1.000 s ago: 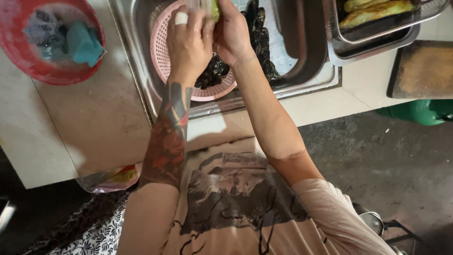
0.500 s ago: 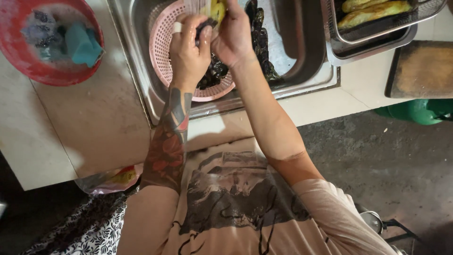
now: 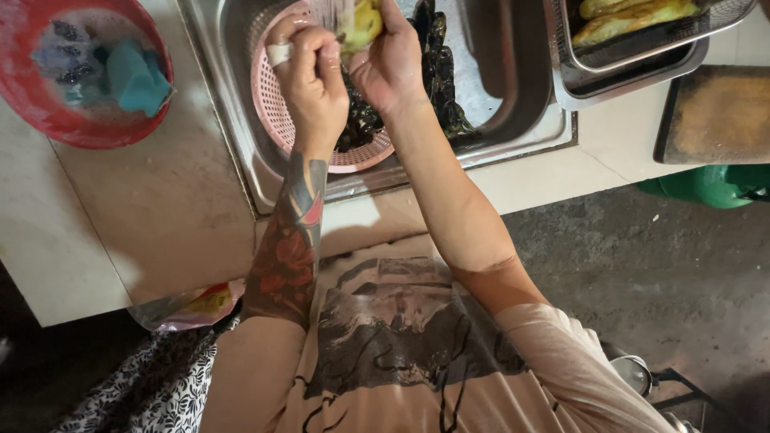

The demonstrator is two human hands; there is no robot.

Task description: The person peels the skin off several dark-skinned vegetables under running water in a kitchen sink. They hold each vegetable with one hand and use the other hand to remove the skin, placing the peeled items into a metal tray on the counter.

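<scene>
- Left hand (image 3: 314, 76) and right hand (image 3: 393, 60), close together, both pinched on soft yellow-green peeled vegetable piece (image 3: 359, 22), held above round pink plastic colander (image 3: 277, 112).
- Judged light, limp, wet and slippery, easily torn; best gripped near firmer end.
- Dark charred peelings (image 3: 439, 76) heaped in stainless steel sink (image 3: 513, 88).

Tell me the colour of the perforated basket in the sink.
Pink: the basket sits under both hands, clearest in the head view.
</scene>
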